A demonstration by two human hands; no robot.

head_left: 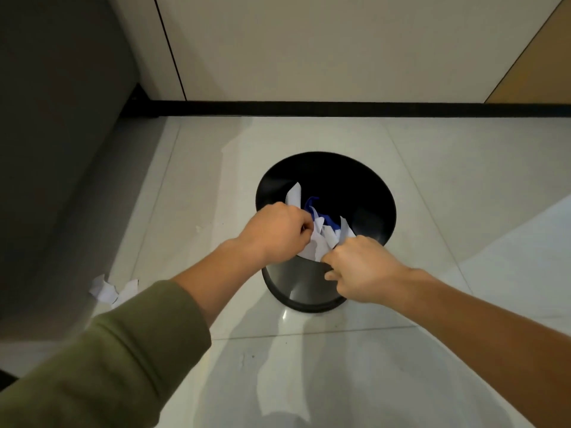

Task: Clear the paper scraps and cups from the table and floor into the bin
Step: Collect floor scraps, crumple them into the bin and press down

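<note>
— Paper scraps point(318, 242): where are they held?
— A crumpled white bundle is gripped between both hands, directly over the open mouth of the black bin point(296, 285), which is stood on the pale tiled floor point(340, 366).
— How are the hands closed?
— The left hand point(275, 233) is curled tightly round the bundle's left side, knuckles up. The right hand point(361, 270) is curled round its right side, with thumb and forefinger pinched on the paper. Its lower fingers are seen just at the bin's near rim; whether the rim is touched cannot be told.
— What is seen inside the bin?
— A white sheet point(293, 194) is leaned against the left inner wall, and something blue point(321, 216) is lodged beside it, partly covered by the bundle.
— And on the floor?
— Torn white pieces point(106, 290) are scattered well to the left of the bin, beside a grey piece of furniture point(55, 149). A tiny white fleck point(198, 228) is seen between them and the bin. A green sleeve point(108, 359) is worn on the left arm.
</note>
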